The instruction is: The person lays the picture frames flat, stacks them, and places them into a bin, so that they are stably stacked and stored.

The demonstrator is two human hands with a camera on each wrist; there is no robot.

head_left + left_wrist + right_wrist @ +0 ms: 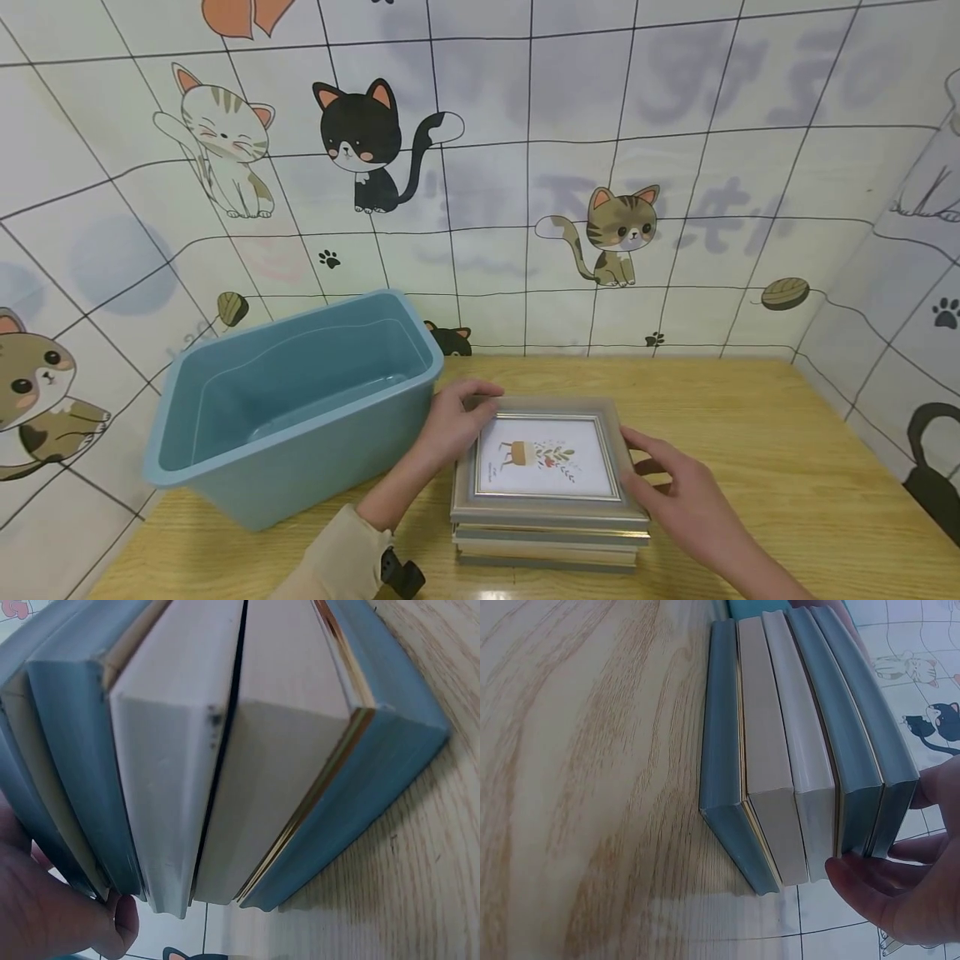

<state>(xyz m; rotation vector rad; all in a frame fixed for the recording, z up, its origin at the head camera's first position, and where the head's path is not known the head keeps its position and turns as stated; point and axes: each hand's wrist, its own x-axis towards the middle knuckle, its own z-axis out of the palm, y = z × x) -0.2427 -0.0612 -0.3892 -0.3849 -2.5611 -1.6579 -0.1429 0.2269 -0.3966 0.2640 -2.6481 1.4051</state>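
Head view: blue plastic bin [360,429], open-topped, set down at the left of the wood-grain worktop [757,467], its long side slanting; inner walls and part of the base show, base catching faint glints, near part hidden behind the front rim. Right of it, a stack of picture frames [551,550] lies flat on the worktop, well outside the bin; wrist views count five, blue-grey at bottom, then cream, whitish, and two more blue-grey. Top frame [547,510], face up, holds a white print [547,454] of a leafy sprig in a pot on legs, turned sideways so the pot's legs point left. Left hand [457,421] grasps the stack at its far left corner, fingers bent against the upper frames, in the narrow gap between stack and bin; sleeve [337,550] pale, passing in front of the bin's near right side. Right hand [678,492] grasps the right edge, thumb low on the side and fingers round the upper frames; exactly how many frames each hand grips, cannot tell. Edges of the stack nearly line up, slightly stepped in the wrist views. Room: bare wood shows behind the stack as far as the cat-print wall [487,100], with a broader stretch beyond the right hand; tightest side is the left, bin just beside the knuckles
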